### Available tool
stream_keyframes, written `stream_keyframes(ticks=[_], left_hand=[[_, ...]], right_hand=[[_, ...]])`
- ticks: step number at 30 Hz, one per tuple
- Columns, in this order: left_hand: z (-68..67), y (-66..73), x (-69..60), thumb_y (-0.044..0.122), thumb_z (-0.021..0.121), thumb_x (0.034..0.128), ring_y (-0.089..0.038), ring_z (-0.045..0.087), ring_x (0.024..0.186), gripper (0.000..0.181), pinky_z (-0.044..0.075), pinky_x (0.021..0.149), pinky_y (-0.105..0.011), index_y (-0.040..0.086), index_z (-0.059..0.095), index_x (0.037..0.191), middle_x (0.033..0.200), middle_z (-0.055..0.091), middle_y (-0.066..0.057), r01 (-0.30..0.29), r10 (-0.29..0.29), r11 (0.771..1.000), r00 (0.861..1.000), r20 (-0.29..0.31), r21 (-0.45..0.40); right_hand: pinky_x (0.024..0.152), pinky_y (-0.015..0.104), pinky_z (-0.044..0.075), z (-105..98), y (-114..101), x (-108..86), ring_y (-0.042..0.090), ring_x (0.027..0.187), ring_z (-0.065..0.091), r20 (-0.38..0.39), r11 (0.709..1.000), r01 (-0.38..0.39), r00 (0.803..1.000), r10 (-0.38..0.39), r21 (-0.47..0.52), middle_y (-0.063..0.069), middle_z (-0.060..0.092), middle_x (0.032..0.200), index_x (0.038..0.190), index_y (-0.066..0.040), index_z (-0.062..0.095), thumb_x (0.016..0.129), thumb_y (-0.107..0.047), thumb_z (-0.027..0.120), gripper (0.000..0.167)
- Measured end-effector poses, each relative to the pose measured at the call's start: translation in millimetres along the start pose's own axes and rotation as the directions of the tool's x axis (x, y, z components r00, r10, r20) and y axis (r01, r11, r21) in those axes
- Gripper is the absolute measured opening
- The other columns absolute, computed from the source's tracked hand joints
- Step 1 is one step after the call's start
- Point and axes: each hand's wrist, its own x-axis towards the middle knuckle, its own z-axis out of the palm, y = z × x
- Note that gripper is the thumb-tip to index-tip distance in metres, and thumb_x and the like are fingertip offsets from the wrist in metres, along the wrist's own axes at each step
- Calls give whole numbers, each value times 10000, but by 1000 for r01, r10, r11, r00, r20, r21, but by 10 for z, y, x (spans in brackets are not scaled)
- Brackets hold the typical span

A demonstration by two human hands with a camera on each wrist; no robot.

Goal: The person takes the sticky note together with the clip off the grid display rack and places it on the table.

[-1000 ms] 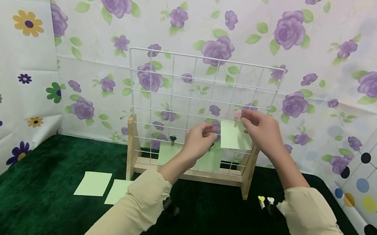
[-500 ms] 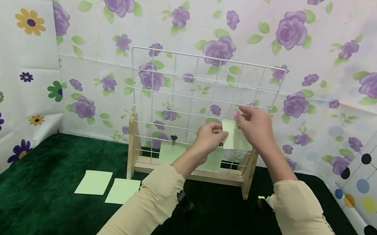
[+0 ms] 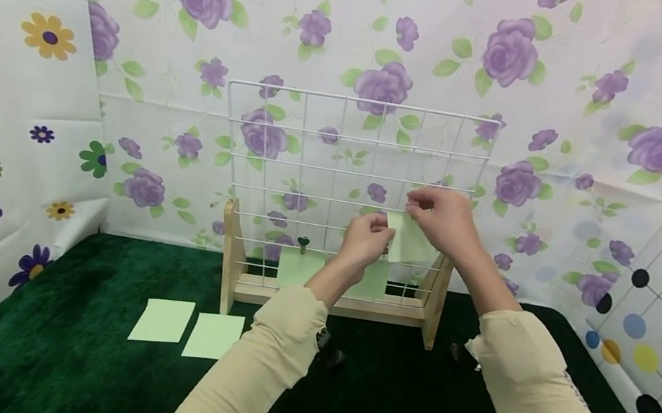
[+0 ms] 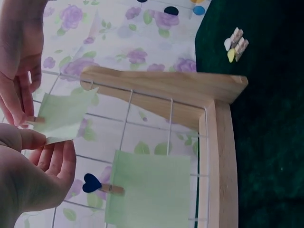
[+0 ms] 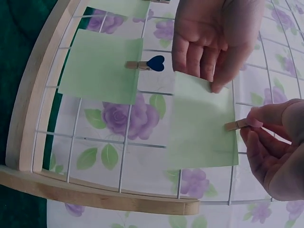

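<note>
The left hand pinches the left edge of a pale green paper between thumb and fingers, in front of the white wire grid. In the right wrist view the right hand pinches a small wooden clothespin that sits on the paper's top edge. Lower on the grid hangs another green paper, held by a clothespin with a dark blue heart. Beside it in the head view is a green paper under a dark green heart clip.
Two green papers lie on the dark green cloth at the left. Wooden legs carry the grid. Yellow and white heart clips lie on the cloth right of the stand.
The left hand has moved right and up, from beside the paper to its left edge, and now pinches it. The right hand has shifted slightly left and down at the clip.
</note>
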Motion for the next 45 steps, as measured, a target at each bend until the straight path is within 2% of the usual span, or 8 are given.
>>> stream_keyframes(ticks=[6, 11, 14, 17, 25, 33, 40, 45], left_hand=[[-13, -37, 58, 28, 575, 936, -161, 596, 838, 260, 522, 681, -233, -46, 619, 1181, 1108, 636, -145, -37, 39, 995, 999, -26, 89], [-35, -52, 84, 69, 588, 943, -141, 583, 776, 232, 472, 586, -207, -18, 649, 1149, 1089, 641, -119, -37, 44, 990, 998, -51, 137], [-48, -46, 86, 92, 595, 949, -148, 579, 813, 208, 466, 602, -218, -10, 664, 1117, 1064, 640, -105, -36, 46, 988, 997, -67, 150], [-57, -40, 87, 94, 596, 948, -179, 585, 902, 199, 490, 685, -242, -15, 667, 1099, 1058, 640, -108, -46, 58, 985, 996, -69, 164], [-57, -39, 86, 90, 594, 947, -156, 567, 841, 192, 467, 637, -226, -7, 664, 1097, 1036, 635, -95, -38, 51, 984, 996, -68, 173], [-36, -44, 103, 64, 596, 944, -150, 577, 785, 158, 478, 628, -229, -17, 659, 1064, 980, 633, -85, -42, 53, 987, 996, -66, 158], [-29, -40, 95, 64, 595, 944, -169, 579, 852, 164, 493, 677, -252, -14, 656, 1075, 992, 630, -87, -38, 49, 985, 997, -66, 166], [-36, -39, 75, 62, 593, 944, -187, 588, 887, 179, 504, 695, -262, -17, 653, 1092, 1009, 635, -99, -41, 52, 983, 997, -62, 177]], right_hand=[[839, 458, 498, 15, 18, 28, 331, 963, 647, -1, 996, 20, 1000, -20, -84, 203, 691, 1030, 1111, 68, 681, 926, -68, 630, 235], [846, 460, 501, 11, 80, 65, 338, 966, 648, 26, 996, 41, 999, -39, -81, 214, 687, 1035, 1137, 85, 662, 941, -89, 624, 265], [851, 466, 497, 5, 97, 79, 343, 980, 639, 36, 997, 37, 999, -34, -74, 214, 684, 1046, 1118, 71, 676, 946, -112, 629, 255], [852, 469, 495, 10, 100, 89, 345, 985, 637, 32, 996, 32, 999, -29, -77, 210, 686, 1043, 1087, 59, 690, 944, -126, 636, 240], [806, 455, 504, 52, 133, 88, 322, 926, 647, -11, 996, 36, 999, -37, -81, 168, 707, 947, 1035, 40, 703, 939, -115, 641, 192], [751, 446, 520, 98, 170, 69, 319, 840, 666, -100, 989, 104, 988, -114, -101, 177, 709, 884, 960, 58, 701, 903, -74, 677, 145], [676, 411, 517, 125, 221, 76, 286, 768, 666, -147, 991, 122, 981, -130, -62, 162, 711, 839, 907, 46, 711, 885, -57, 695, 106], [638, 384, 485, 117, 227, 68, 256, 733, 642, -135, 994, 103, 985, -109, -45, 148, 712, 829, 901, 28, 718, 895, -68, 689, 101]])
